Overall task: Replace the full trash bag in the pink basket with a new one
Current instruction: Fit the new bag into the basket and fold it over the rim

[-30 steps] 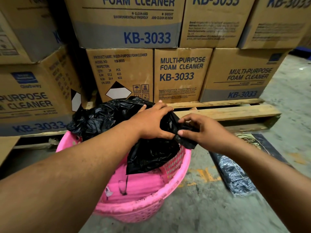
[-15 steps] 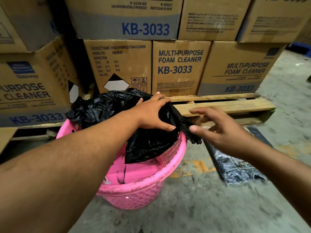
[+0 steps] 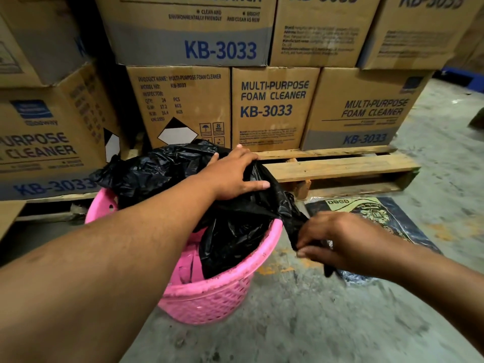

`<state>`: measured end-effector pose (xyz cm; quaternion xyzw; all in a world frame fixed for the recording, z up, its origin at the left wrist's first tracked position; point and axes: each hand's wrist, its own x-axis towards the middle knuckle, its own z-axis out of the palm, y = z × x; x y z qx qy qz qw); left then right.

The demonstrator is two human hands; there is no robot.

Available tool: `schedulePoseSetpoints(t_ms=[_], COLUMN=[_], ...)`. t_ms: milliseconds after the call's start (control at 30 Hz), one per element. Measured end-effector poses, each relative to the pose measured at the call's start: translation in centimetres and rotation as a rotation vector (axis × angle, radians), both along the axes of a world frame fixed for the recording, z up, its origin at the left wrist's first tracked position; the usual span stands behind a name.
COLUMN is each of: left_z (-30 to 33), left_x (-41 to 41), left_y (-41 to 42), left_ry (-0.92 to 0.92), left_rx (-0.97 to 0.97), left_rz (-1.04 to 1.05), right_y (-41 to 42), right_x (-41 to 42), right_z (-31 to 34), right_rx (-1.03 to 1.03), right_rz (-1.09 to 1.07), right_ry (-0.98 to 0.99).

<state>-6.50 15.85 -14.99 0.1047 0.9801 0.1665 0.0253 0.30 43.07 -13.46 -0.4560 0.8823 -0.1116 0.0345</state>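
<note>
- Right hand [image 3: 337, 243] had dropped from level with the left to about 4 o'clock of the pink basket [image 3: 209, 302], outside its rim, fingers pinched shut on a tail of the black trash bag [image 3: 235, 231]. Half a second earlier it was open and off the film, so this was a fresh grip.
- Left hand [image 3: 235, 174] hadn't moved: still spread flat, palm down on the crumpled bag top at the basket's 12 o'clock, pressing rather than clenching.
- Bag film now ran taut from under the left palm down over the rim at 3 o'clock to the right pinch.
- Bag sat half in, half bunched above the basket; pink interior was exposed at 6 o'clock.
- Read: the right edge was being pulled over the rim, probably fitting the liner. Can't tell if it's the new bag or the full one.
- Printed plastic packet [image 3: 372, 213] lay on the concrete floor [image 3: 314, 331] at 3 o'clock, below the wooden pallet [image 3: 340, 169] and foam cleaner cartons [image 3: 272, 108].
</note>
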Motion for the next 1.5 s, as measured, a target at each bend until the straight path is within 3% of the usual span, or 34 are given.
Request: schedulePoseSetpoints(t_ms=[100, 200, 300, 533, 633, 900, 1100, 1267, 1500], left_z=[0.6, 1.2, 1.3, 0.3, -0.4, 3.1, 4.9, 4.3, 4.1], left_x=[0.4, 1.6, 3.7, 8.9, 9.3, 13.1, 17.9, 19.6, 21.0], left_y=[0.0, -0.5, -2.6, -7.5, -8.0, -10.9, -10.6, -9.7, -11.1], left_ry=[0.013, 0.166, 0.252, -0.042, 0.026, 0.282, 0.041, 0.111, 0.228], left_rx=[-0.013, 0.045, 0.067, -0.412, -0.515, -0.349, 0.058, -0.175, 0.051], left_rz=[-0.014, -0.030, -0.055, 0.005, 0.064, -0.068, -0.047, 0.030, 0.014], right_y=[-0.2, -1.6, -4.1, -7.6, -7.6, -7.8, -8.2, -8.5, -7.3], right_x=[0.7, 0.5, -0.2, -2.4, -2.6, -2.4, -1.7, -1.1, -0.4], right_z=[1.1, 1.9, 1.9, 0.4, -0.4, 0.3, 0.5, 0.1, 0.5], right_rx=[-0.133, -0.307, -0.241, -0.155, -0.189, -0.160, -0.135, -0.150, -0.230], right_rz=[-0.161, -0.258, -0.283, -0.417, -0.458, -0.480, -0.518, -0.546, -0.473], right_ry=[0.047, 0.122, 0.049, -0.028, -0.060, -0.068, -0.085, -0.097, -0.120])
